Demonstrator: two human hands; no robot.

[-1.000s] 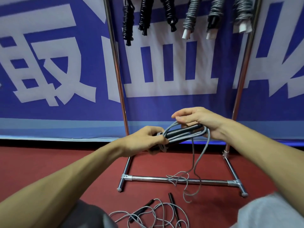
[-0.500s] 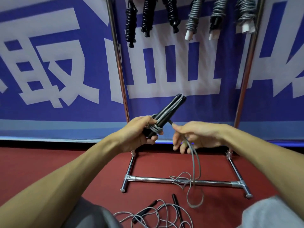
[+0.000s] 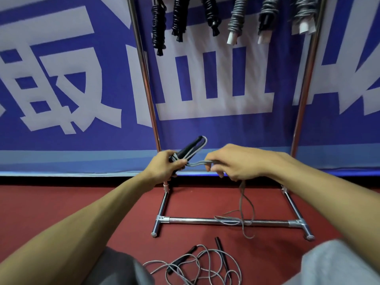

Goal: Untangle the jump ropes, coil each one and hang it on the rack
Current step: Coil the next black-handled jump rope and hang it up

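Note:
My left hand [image 3: 164, 167] grips a bundle of black handles and folded grey cord [image 3: 190, 148] that points up and to the right. My right hand [image 3: 236, 163] pinches the same grey jump rope's cord just right of the bundle, pulled sideways. The loose cord [image 3: 244, 204] hangs from under my right hand and drapes over the chrome rack's base bar [image 3: 205, 220]. A second grey jump rope [image 3: 197, 268] with black handles lies tangled on the red floor between my knees. Several coiled ropes [image 3: 236, 19], black and grey, hang from the top of the rack.
The rack's two chrome uprights [image 3: 148, 89] stand in front of a blue banner [image 3: 61, 79] with large white characters. Its feet [image 3: 155, 233] rest on the red floor. My knees [image 3: 329, 264] fill the lower corners.
My right hand has moved from below the bundle to its right side, drawing the cord sideways. The bundle in my left hand sits lower and tilts more.

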